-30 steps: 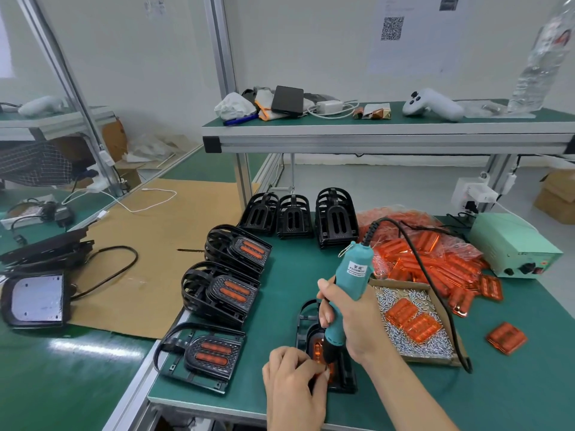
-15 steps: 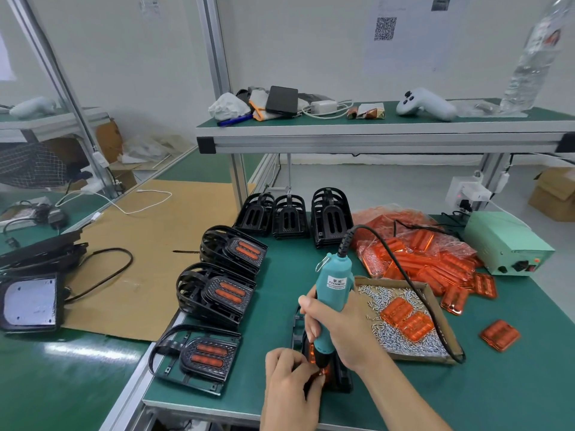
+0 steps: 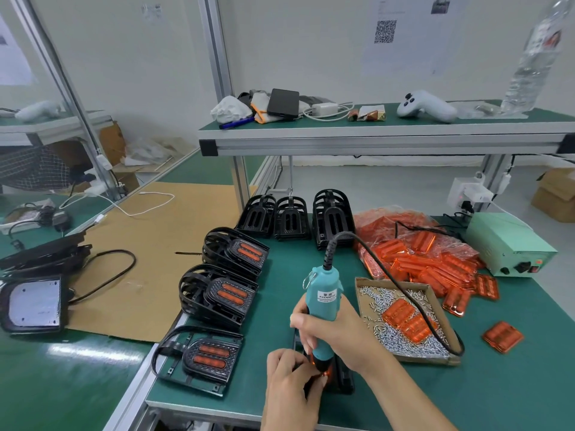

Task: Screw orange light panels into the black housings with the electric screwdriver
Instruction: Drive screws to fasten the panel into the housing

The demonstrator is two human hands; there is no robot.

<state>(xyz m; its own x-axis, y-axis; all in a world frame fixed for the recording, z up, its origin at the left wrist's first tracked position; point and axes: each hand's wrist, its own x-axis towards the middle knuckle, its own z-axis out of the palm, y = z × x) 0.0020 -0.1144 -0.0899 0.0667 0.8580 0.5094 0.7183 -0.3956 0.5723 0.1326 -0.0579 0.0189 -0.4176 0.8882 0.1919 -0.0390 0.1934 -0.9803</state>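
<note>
Right hand has a closed grip round the teal electric screwdriver, tool near upright with a slight lean, bit end down at lower centre of the frame. Left hand sits just below it, fingers curled, fingertips pinching at the bit tip; likely steadying a screw or the panel, too small to tell which. Under both hands a black housing lies flat on the green desk, an orange light panel glowing at the tip, mostly hidden by the hands.

Step in hand, as I judge it: driving a screw into this panel. Whether the bit is seated in the screw head cannot be told.

Finished housings with panels stand in a row at left centre, nearest one lower left. Empty housings stand in a row at upper centre. Screw tray sits just right of the right hand, with two panels on the screws. Bag of loose panels right of centre.

Next move likely needs downward pressure with the tool kept in line with the screw, left fingers clear of the bit before it spins. Then another screw from the tray. The cord drapes over the tray and could drag.
</note>
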